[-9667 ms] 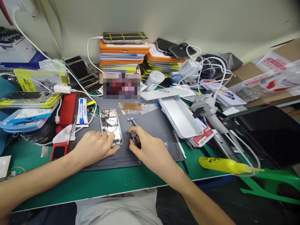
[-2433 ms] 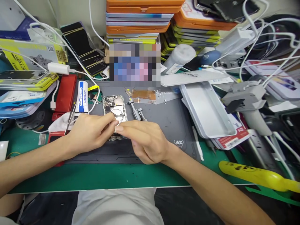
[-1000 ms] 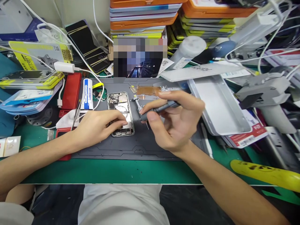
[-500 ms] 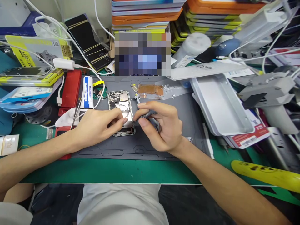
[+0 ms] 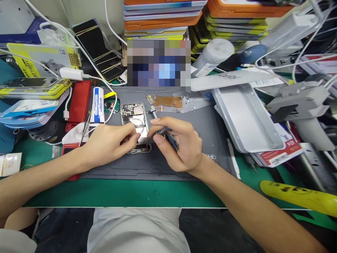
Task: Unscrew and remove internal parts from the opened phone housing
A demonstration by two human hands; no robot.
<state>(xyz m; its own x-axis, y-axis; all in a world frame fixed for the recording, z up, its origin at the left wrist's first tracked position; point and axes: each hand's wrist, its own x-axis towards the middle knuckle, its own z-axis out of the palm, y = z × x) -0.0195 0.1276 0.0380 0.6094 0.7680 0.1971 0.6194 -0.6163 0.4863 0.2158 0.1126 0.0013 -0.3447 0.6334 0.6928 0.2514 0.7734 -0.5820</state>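
Note:
An opened phone [image 5: 139, 108] lies on the dark grey work mat [image 5: 147, 170], its inner parts, metal shields and a round coil exposed. Over its left and lower side is my left hand [image 5: 112, 142], thumb and forefinger pinched close above the casing; anything between them is too small to make out. To the right of the phone, my right hand [image 5: 181, 144] curls round a slim dark grey tool [image 5: 164, 131]. Fingers cover much of that tool, so its kind and tip are unclear. A small light piece with a pale stem [image 5: 153, 110] shows just beyond the right fingers.
An orange-brown flex sheet [image 5: 168, 102] lies behind my right hand. Left of the phone are a blue-and-white tube [image 5: 98, 105], tweezers [image 5: 84, 131] and a red case [image 5: 79, 102]. A grey tray [image 5: 249, 119] stands right, a yellow object [image 5: 297, 195] at the front right. Stacked boxes line the back.
The view has shifted slightly. Both hands keep nearly the same pose beside the phone; the right fingers have turned a little round the dark grey tool.

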